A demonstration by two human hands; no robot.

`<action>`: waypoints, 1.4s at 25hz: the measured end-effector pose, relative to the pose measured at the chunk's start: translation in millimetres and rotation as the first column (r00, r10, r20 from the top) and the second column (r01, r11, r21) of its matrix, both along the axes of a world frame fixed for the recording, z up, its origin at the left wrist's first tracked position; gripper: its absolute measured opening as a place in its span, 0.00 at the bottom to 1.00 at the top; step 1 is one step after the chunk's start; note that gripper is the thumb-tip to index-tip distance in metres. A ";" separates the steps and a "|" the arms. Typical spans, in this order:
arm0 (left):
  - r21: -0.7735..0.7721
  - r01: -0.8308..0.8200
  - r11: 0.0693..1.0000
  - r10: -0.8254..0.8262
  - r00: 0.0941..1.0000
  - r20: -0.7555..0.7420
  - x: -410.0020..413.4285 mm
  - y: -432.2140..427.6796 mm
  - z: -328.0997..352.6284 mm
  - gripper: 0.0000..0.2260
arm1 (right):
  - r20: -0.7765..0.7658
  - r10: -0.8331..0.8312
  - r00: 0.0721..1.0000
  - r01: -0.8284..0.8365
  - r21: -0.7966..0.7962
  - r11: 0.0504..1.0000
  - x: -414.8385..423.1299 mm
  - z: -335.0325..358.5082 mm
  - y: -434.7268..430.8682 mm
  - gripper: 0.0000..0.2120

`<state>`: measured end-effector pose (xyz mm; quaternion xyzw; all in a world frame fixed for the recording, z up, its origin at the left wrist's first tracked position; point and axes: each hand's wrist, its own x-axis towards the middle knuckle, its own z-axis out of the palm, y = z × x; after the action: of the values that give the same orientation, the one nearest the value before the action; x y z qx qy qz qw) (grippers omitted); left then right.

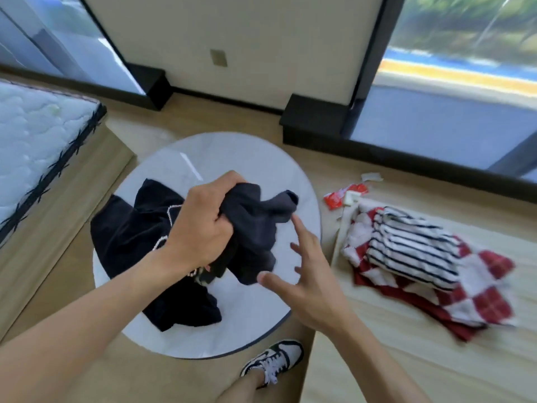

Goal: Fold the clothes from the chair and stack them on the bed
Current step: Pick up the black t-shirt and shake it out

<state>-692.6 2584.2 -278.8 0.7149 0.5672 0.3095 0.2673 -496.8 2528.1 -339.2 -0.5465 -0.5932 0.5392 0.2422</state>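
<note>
Risk sits at frame centre, where the left hand (200,225) clamps a bunched grey garment (255,225) above the round white tabletop (232,152) while the right hand (305,274) spreads empty beside it: lifting could drag the black garment (130,237) underneath onto the floor (186,379).

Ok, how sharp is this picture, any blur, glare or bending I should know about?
Head view: the left hand gripping the dark garment is fairly sharp; motion blur smears the striped garment and red checked cloth at right; a glare streak crosses the round white table; the wide lens bends the window frames.
</note>
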 end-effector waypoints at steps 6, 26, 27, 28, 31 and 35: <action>0.052 0.441 0.896 -0.444 0.892 0.088 125.6 -20.4 222.5 0.13 | -0.010 -0.319 0.948 0.305 0.316 0.898 62.8 227.8 -41.4 0.17; 0.135 0.950 0.283 -0.644 0.084 0.760 412.6 -357.6 563.1 0.07 | -0.029 -0.988 0.150 0.768 0.634 0.098 225.1 596.7 -497.3 0.39; 0.115 0.963 0.245 -0.604 0.059 0.795 416.9 -375.8 571.2 0.06 | 0.001 -0.993 0.120 0.783 0.614 0.096 222.6 590.2 -519.6 0.39; 0.096 0.967 0.236 -0.561 0.055 0.826 422.3 -385.5 576.3 0.06 | 0.030 -0.994 0.101 0.797 0.596 0.099 221.0 581.7 -534.4 0.40; 0.024 0.963 0.270 -0.440 0.101 0.892 437.2 -415.7 588.3 0.08 | -0.122 -0.978 -0.172 0.776 0.594 -0.211 206.4 552.8 -575.5 0.43; -0.040 0.919 0.392 -0.358 0.193 0.913 444.3 -448.6 598.3 0.07 | -0.334 -0.929 -0.159 0.872 0.393 -0.291 172.0 509.7 -612.5 0.19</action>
<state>-248.3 2135.5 319.6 0.5391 0.0547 0.2373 0.8063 -324.8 1915.6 170.4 -0.7403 -0.0913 -0.0493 0.6642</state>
